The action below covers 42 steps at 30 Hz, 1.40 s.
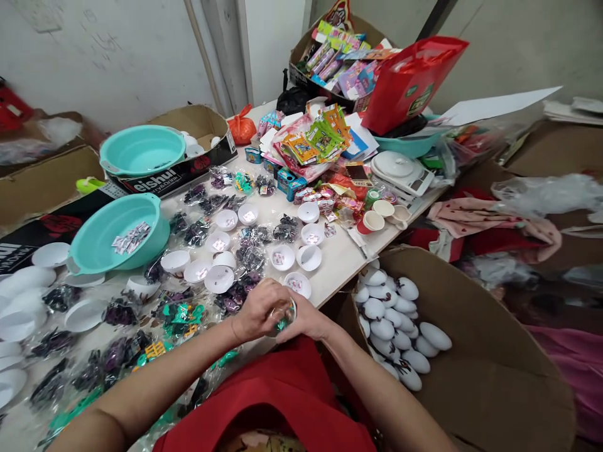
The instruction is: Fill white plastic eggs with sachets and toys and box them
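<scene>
Just over the table's front edge, my left hand (pixel 262 309) and my right hand (pixel 305 319) meet with fingers curled inward. Between them they grip a small clear plastic bag (pixel 282 321) with something green inside; a pale rim shows beside it, mostly hidden by my fingers. Right beyond my hands is a white egg-shell half (pixel 298 284) with small printed slips in it. Other white shell halves (pixel 219 279) stand among clear bags of dark purple and black parts (pixel 249 254). Bags with green and orange parts (pixel 183 317) lie left of my left hand.
Left are a teal basin (pixel 157 242) with printed slips and another teal basin (pixel 141 150). A carton (pixel 471 351) at right holds closed white eggs (pixel 396 320). Farther back stand paper cups (pixel 370 222), a kitchen scale (pixel 400 169), candy packets (pixel 320 138) and a red bag (pixel 409 88).
</scene>
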Each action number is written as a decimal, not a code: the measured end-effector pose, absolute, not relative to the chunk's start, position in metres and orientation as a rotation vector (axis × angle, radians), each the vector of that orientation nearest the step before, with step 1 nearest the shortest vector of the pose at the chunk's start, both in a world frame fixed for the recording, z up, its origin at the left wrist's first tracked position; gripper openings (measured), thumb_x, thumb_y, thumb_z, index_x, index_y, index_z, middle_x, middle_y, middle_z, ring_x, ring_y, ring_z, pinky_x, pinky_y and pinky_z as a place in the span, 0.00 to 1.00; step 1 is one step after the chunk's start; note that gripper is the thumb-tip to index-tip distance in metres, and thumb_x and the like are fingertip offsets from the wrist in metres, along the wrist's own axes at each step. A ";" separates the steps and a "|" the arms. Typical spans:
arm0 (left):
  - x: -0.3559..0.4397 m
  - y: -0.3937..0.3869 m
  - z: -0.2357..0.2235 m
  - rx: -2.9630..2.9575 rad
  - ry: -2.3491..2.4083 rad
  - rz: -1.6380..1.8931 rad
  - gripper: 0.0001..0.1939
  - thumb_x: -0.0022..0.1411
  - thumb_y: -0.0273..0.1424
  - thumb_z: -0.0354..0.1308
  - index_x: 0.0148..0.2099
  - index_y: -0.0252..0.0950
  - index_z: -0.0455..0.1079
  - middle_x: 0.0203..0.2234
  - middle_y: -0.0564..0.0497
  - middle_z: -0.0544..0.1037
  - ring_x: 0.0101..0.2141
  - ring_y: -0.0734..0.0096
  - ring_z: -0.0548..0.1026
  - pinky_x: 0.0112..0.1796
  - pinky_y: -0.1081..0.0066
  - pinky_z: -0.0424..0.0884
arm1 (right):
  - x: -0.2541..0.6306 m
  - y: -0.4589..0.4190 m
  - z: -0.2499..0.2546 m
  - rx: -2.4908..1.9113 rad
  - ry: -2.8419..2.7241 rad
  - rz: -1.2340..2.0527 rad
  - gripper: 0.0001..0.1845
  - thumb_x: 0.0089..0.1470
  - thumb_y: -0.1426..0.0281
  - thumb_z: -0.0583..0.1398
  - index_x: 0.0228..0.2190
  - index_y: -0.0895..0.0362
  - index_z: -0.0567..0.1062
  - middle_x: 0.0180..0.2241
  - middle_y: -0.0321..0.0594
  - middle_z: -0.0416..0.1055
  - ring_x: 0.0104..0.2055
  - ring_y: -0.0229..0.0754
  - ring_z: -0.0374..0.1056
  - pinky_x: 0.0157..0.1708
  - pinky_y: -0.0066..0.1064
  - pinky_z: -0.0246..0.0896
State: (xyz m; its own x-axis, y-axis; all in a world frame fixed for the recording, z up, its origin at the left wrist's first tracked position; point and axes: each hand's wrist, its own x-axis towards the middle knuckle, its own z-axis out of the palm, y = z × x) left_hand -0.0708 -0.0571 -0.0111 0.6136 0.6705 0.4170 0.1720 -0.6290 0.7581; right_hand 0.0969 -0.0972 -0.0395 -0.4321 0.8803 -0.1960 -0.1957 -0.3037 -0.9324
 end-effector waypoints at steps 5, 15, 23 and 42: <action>-0.054 -0.051 0.011 2.056 0.940 0.967 0.22 0.53 0.41 0.64 0.48 0.39 0.66 0.42 0.44 0.73 0.44 0.59 0.71 0.46 0.62 0.68 | 0.096 -0.087 -0.035 -1.133 -1.069 1.477 0.41 0.28 0.71 0.73 0.48 0.55 0.71 0.42 0.38 0.74 0.43 0.48 0.70 0.46 0.39 0.64; -0.038 -0.049 0.017 2.195 0.608 1.158 0.02 0.61 0.26 0.54 0.36 0.38 0.63 0.27 0.51 0.71 0.30 0.71 0.70 0.32 0.71 0.68 | 0.109 -0.092 -0.005 -0.935 -1.013 1.865 0.40 0.29 0.71 0.73 0.48 0.55 0.70 0.42 0.37 0.73 0.43 0.47 0.70 0.42 0.38 0.67; -0.031 -0.053 0.017 2.225 0.705 0.928 0.28 0.52 0.42 0.66 0.51 0.38 0.63 0.53 0.38 0.64 0.53 0.54 0.65 0.51 0.56 0.65 | 0.121 -0.089 -0.021 -1.219 -0.934 1.535 0.37 0.29 0.71 0.72 0.45 0.56 0.69 0.38 0.34 0.71 0.39 0.44 0.68 0.42 0.36 0.63; 0.008 -0.030 -0.027 2.127 0.549 0.500 0.42 0.63 0.57 0.37 0.68 0.34 0.41 0.64 0.34 0.55 0.60 0.53 0.59 0.57 0.54 0.56 | 0.165 -0.141 -0.055 -1.287 -0.565 1.430 0.31 0.31 0.70 0.74 0.40 0.53 0.71 0.35 0.35 0.74 0.36 0.43 0.69 0.40 0.34 0.65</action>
